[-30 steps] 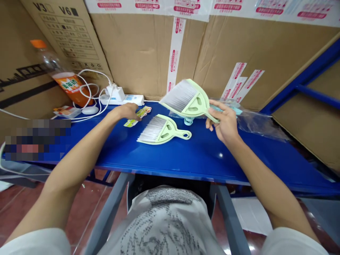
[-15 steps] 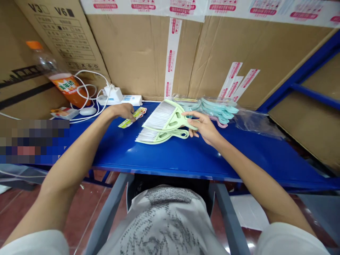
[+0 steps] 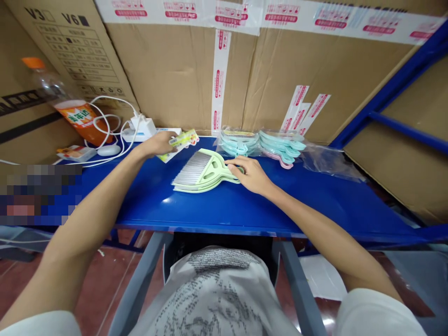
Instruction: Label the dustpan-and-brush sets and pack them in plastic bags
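Observation:
Two light green brushes (image 3: 210,171) with pale bristles lie stacked on the blue table (image 3: 196,210), bristles toward the left. My right hand (image 3: 250,175) is closed around their handle end, thumb and fingers on it. To the left, my left hand (image 3: 163,143) pinches a yellow-green and white printed card (image 3: 184,141), raised at its right end near the white power strip. Behind the green brushes lie blue-green brushes in clear plastic (image 3: 240,141), and beside them a further stack of blue-green ones (image 3: 283,145) with a pink handle under it.
An orange drink bottle (image 3: 82,121), white cables and a plug (image 3: 143,127) stand at the back left. A small packet (image 3: 77,153) lies near them. Clear plastic bags (image 3: 329,163) lie at the right. Cardboard (image 3: 175,74) walls the back; a blue frame bar (image 3: 392,84) slants at the right.
The upper green brush has come down onto the lower one, so they now line up. My right hand has moved left and down with it. The card in my left hand is lifted.

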`<state>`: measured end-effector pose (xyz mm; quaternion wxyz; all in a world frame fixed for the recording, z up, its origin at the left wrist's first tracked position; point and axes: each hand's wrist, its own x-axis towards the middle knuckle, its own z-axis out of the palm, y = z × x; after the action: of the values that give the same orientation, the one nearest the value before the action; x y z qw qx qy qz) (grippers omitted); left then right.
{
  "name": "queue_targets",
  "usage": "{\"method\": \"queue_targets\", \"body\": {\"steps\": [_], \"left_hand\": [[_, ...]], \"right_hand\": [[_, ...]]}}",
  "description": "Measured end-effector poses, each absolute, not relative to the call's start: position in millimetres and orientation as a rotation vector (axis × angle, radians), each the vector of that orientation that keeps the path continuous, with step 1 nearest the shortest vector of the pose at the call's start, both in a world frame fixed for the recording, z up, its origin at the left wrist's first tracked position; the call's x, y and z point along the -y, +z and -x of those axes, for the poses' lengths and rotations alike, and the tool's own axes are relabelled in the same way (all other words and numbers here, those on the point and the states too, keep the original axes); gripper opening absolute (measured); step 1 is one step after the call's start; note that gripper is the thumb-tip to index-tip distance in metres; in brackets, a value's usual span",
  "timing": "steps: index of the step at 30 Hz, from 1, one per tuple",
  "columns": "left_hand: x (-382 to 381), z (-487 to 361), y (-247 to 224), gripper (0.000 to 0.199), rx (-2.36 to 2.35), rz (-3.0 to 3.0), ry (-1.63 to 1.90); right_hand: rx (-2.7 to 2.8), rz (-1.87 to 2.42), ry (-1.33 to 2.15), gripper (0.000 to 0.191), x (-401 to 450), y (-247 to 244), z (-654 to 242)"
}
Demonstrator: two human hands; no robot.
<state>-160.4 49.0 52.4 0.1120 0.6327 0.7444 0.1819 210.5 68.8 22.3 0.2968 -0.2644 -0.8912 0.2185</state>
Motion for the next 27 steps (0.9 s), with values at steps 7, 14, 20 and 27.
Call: {"method": "queue_targets", "body": {"steps": [7, 14, 20, 27], "left_hand": [[-11, 99, 77, 0.084, -1.335, -1.767, 1.047], [4, 61, 78, 0.079, -1.2, -1.852, 0.753], [2, 54, 74, 0.07, -1.155, -1.924, 0.723], [-2, 56, 66, 0.069, -1.203, -1.79, 0.954]], "right_hand": [[2.033, 0.63, 0.933, 0.053, -68, 31, -217], [1.92, 0.503, 1.399, 0.098, -52, 53, -221], [1.957, 0.535, 1.278, 0.077, -48, 45, -220], [1.86, 0.629, 1.127, 0.046, -62, 43, -226]]}}
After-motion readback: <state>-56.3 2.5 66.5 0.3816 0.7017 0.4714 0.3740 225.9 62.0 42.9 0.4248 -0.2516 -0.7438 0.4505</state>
